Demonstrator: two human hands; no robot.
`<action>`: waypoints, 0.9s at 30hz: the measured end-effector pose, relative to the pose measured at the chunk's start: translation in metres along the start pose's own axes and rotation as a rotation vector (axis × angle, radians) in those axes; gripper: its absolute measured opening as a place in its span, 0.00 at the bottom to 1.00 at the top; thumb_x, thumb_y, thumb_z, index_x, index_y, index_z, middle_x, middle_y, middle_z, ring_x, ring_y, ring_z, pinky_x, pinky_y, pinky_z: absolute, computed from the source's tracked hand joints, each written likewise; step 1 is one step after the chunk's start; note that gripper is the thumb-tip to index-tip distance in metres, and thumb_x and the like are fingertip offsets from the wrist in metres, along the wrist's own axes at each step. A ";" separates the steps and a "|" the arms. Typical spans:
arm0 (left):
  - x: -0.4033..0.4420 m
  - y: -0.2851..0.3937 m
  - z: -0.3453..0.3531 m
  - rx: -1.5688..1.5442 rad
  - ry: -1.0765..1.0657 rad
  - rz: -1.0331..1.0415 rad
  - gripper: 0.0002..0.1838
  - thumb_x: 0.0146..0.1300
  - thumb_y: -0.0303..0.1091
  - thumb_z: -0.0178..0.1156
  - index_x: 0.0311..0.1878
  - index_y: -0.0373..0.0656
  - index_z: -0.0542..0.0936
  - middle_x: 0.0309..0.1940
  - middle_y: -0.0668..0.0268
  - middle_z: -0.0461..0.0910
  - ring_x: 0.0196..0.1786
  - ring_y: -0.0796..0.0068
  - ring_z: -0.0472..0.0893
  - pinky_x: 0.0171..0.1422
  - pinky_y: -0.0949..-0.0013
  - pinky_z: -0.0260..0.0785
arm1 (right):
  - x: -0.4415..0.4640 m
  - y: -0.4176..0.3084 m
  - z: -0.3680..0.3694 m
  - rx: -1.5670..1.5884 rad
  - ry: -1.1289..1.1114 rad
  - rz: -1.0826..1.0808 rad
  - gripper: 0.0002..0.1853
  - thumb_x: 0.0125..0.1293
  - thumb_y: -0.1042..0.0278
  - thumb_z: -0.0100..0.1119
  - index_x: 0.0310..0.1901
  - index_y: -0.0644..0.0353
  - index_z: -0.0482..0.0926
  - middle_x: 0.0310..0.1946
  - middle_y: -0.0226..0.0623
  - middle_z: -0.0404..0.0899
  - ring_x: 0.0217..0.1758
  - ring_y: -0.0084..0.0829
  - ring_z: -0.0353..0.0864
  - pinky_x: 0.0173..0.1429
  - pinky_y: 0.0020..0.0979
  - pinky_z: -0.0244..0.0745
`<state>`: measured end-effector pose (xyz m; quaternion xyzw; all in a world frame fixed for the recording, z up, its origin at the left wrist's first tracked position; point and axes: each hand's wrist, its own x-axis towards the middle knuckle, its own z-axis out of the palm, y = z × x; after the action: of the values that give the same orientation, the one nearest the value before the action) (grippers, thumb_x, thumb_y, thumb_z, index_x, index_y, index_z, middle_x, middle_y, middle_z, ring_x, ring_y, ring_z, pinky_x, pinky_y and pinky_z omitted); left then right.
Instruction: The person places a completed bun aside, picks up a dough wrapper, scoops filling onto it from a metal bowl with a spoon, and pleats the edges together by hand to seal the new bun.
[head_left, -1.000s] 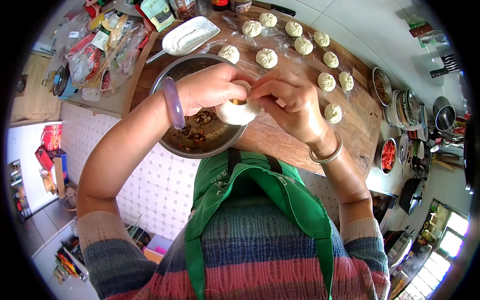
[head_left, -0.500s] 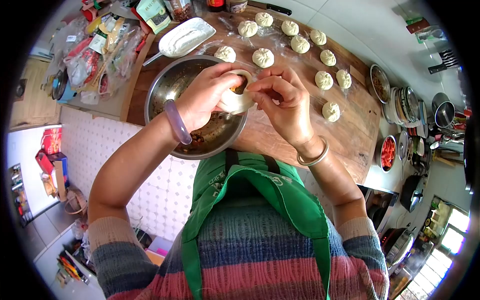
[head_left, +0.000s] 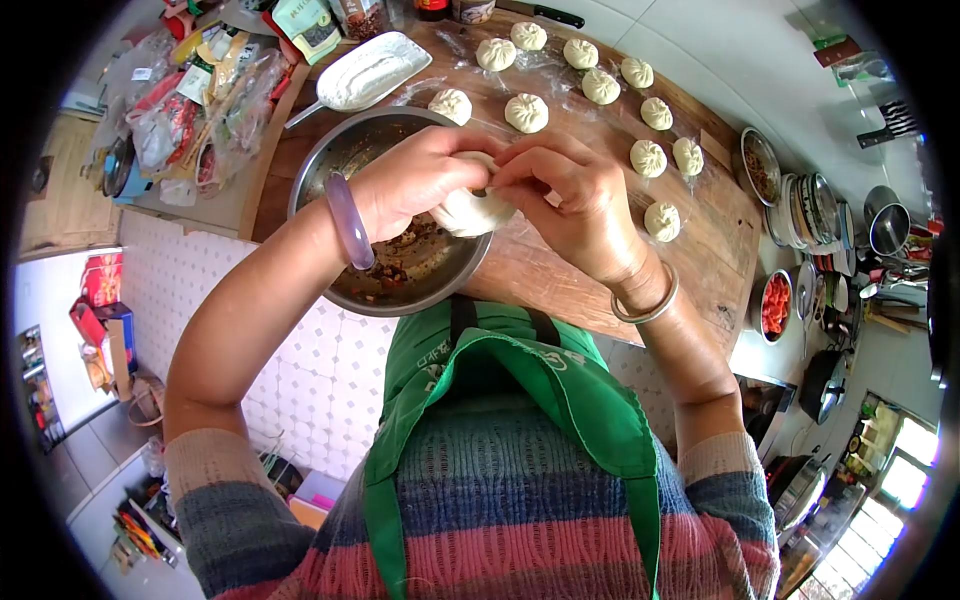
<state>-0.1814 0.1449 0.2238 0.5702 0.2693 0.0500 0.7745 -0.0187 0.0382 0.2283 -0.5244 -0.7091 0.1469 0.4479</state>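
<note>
A partly gathered bun (head_left: 474,214) of pale dough is held between my hands, over the right side of a steel bowl (head_left: 310,185) of chopped filling (head_left: 408,258). My left hand (head_left: 425,178), with a purple bangle at the wrist, cups the bun from the left. The fingers of my right hand (head_left: 572,195) pinch its rim on the right; a metal bangle circles that wrist. Only a small dark gap shows at the top of the dough. Several pleated buns (head_left: 526,113) sit beyond my hands on the wooden board (head_left: 560,265).
A scoop of flour (head_left: 372,75) lies behind the bowl. A knife (head_left: 545,13) rests along the board's far edge. To the right stand a small steel bowl (head_left: 757,168), stacked plates (head_left: 800,212) and a bowl of red pieces (head_left: 775,306). Plastic bags (head_left: 165,125) crowd the left.
The bun's opening has narrowed, hiding the filling seen before. My right hand has shifted slightly right and down, its fingers still at the rim. My left fingers have closed further around the dough.
</note>
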 end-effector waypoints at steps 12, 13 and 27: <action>-0.002 -0.007 0.009 -0.181 0.186 0.179 0.17 0.63 0.26 0.51 0.56 0.37 0.74 0.47 0.65 0.79 0.48 0.78 0.78 0.53 0.74 0.71 | -0.007 0.006 0.011 0.143 0.150 0.214 0.06 0.53 0.79 0.68 0.34 0.62 0.83 0.30 0.37 0.81 0.29 0.27 0.83 0.33 0.26 0.78; -0.003 -0.003 0.009 -0.137 0.151 0.171 0.17 0.63 0.26 0.51 0.56 0.37 0.74 0.47 0.65 0.79 0.48 0.78 0.78 0.53 0.74 0.71 | -0.006 0.006 0.008 0.127 0.124 0.181 0.06 0.53 0.79 0.68 0.34 0.62 0.83 0.30 0.37 0.80 0.29 0.27 0.83 0.33 0.26 0.78; -0.002 0.004 0.017 -0.347 0.200 0.201 0.41 0.66 0.70 0.38 0.55 0.38 0.76 0.46 0.62 0.80 0.47 0.76 0.82 0.50 0.70 0.77 | 0.001 0.000 0.003 0.116 0.151 0.229 0.09 0.51 0.78 0.68 0.36 0.60 0.82 0.29 0.35 0.79 0.28 0.28 0.82 0.33 0.26 0.78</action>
<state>-0.1745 0.1312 0.2317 0.4443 0.2742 0.2288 0.8216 -0.0215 0.0393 0.2271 -0.5847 -0.5992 0.1977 0.5099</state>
